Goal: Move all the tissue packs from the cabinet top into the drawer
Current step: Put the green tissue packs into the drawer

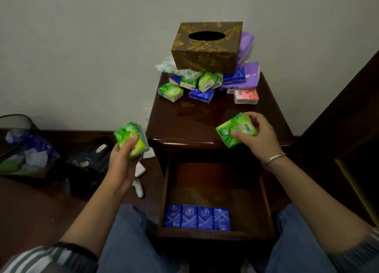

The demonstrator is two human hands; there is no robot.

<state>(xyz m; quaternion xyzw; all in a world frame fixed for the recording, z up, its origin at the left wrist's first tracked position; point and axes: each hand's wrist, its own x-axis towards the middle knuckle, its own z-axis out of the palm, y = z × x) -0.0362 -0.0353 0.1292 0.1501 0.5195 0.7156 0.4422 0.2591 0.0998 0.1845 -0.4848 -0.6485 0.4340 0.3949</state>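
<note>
head view: on the floor well left of the cabinet (205,116) stood a dark mesh bin (19,122) holding crumpled plastic and paper. a dark bag (90,159) with pale print lay between the bin and the cabinet. a flat white block (140,169) and a small white object (139,189) lay on the floor just beside the cabinet's left side.

at the far edge of the cabinet top, against the wall, a brown and gold tissue box (205,49) sat tilted on a heap of tissue packs (205,81), pressing on the ones under it. purple soft packs (246,75) leaned at its right. a loose green pack (170,92), a blue pack (201,96) and a pink pack (246,96) lay nearer, at the front of the heap.

the left hand (121,162) gripped a green tissue pack (131,138), fingers curled round it, left of the cabinet and above the floor. the right hand (258,135), with a bracelet (275,156) on its wrist, gripped a second green pack (235,132) above the near right part of the cabinet top.

the drawer (266,201) stood pulled out below the top, between the person's knees. four blue packs (196,219) sat in it in a row, side by side and touching, against its near wall. the rest of its floor showed bare wood.
</note>
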